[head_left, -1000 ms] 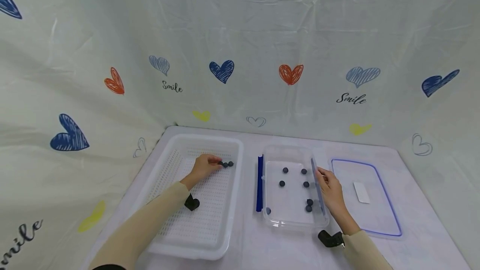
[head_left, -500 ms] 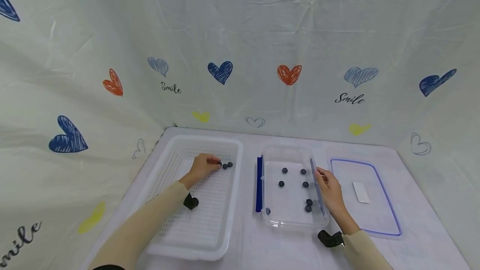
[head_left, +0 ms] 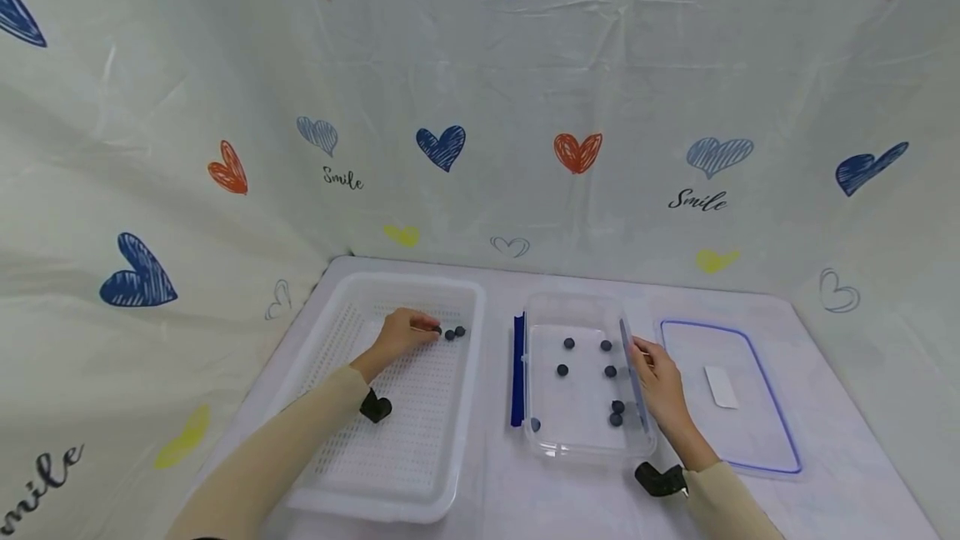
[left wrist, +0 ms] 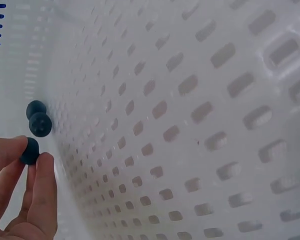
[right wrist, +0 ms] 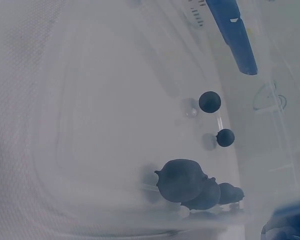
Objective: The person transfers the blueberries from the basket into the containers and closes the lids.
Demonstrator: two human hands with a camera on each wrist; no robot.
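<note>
Inside the white perforated basket (head_left: pixel 401 465), my left hand (head_left: pixel 396 338) pinches a blueberry (left wrist: pixel 32 151) between thumb and fingers. Two more blueberries (left wrist: pixel 40 124) lie just beyond its fingertips, close together against the basket's far right part. My right hand (head_left: pixel 660 380) grips the right side of the clear plastic box (head_left: pixel 573 433), by its raised flap. Several blueberries (head_left: pixel 569 343) sit spread over the box floor, some bunched near its right side (right wrist: pixel 180 180). The right hand does not show in the right wrist view.
Right of the box lies its clear lid with a blue seal (head_left: pixel 757 432) and a white label (head_left: pixel 722 387). A blue latch flap (head_left: pixel 518 369) hangs open on the box's left side. A heart-print curtain (head_left: pixel 517 65) rises behind the table.
My left hand has shifted slightly left with its blueberry, widening the gap to the other two. The right hand and the box hold still.
</note>
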